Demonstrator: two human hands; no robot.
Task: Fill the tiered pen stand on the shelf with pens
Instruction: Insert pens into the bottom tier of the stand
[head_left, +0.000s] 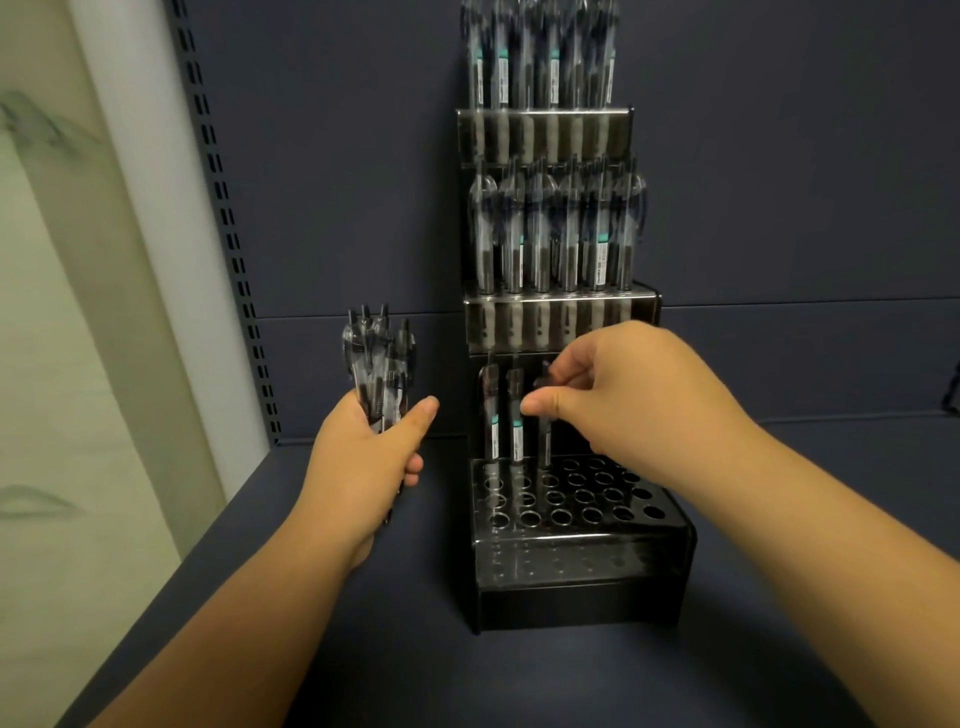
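Pen stand (582, 566), glossy black with round holes: right hand (618, 395) pinches a clear pen (544, 441) (label unreadable); left hand (363, 457) grips a bundle (379, 364).

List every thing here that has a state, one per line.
Top tier: full of pens.
Middle tier: full of pens.
Bottom tier: mostly empty holes, three pens at back left.
Left hand: grips pen bundle.
Right hand: pinches third pen.

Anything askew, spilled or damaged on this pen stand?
Nothing stands out. Pens in the pen stand stand upright; the right hand pinches a third pen at the bottom tier, the left hand grips a bundle of pens.
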